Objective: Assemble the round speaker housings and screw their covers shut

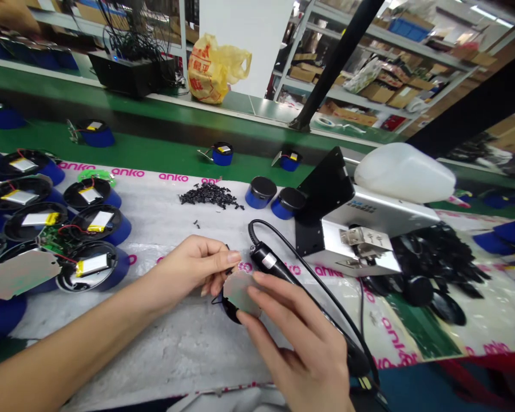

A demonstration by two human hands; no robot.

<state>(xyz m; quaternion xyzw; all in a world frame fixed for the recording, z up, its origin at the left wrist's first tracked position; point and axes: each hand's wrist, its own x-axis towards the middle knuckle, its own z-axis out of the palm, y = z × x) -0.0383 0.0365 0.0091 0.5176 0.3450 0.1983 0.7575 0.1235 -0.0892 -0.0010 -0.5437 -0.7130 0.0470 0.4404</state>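
My right hand (302, 332) grips a pale round circuit board (241, 293) between thumb and fingers, holding it tilted over a dark round housing (229, 312) that is mostly hidden. Close to the board's upper edge, my left hand (203, 263) is closed in a pinch, with a small black part (230, 255) showing at its fingertips. Just beyond the hands lies a pile of tiny black parts (210, 195). A black electric screwdriver (269, 260) with a cable rests right of the hands.
Several blue housings with batteries (95, 264) crowd the left side. Two black-topped blue units (261, 191) stand near a metal screw feeder (356, 246). A translucent bottle (405, 173) lies on it. Black parts (438, 257) are heaped at right. More units (222, 153) sit on the green belt (154, 146).
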